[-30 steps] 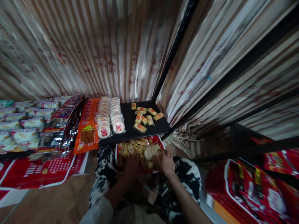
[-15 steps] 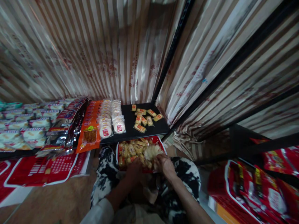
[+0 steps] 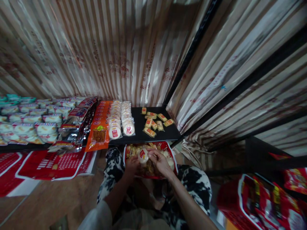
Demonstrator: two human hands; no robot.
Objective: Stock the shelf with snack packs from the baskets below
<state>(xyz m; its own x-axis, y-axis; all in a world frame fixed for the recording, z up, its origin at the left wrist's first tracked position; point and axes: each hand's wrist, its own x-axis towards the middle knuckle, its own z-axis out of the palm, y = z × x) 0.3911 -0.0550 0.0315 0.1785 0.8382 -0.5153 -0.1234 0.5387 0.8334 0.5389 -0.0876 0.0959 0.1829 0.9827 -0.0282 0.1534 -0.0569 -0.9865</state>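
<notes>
Between my two hands is a round white packet with a red label [image 3: 143,156], held over a red basket [image 3: 175,159] on my lap. My left hand [image 3: 132,165] grips its left side, and my right hand [image 3: 158,160] pinches its right edge. Under the hands, yellow wrapped snacks [image 3: 131,150] fill much of the basket, with more white round packets [image 3: 169,159] at its right side. On the black shelf [image 3: 139,138] beyond lie several small yellow packs [image 3: 154,124], loosely scattered.
Left along the shelf stand rows of white round packets [image 3: 115,131], an orange bag [image 3: 98,134], dark packets [image 3: 74,124] and white packs [image 3: 48,127]. A striped curtain [image 3: 107,48] hangs behind. Another red basket [image 3: 230,198] holds red bags at the right.
My hands have come up from the basket's contents and together, now with a white round packet between them. The view has shifted a little, so the shelf appears further right.
</notes>
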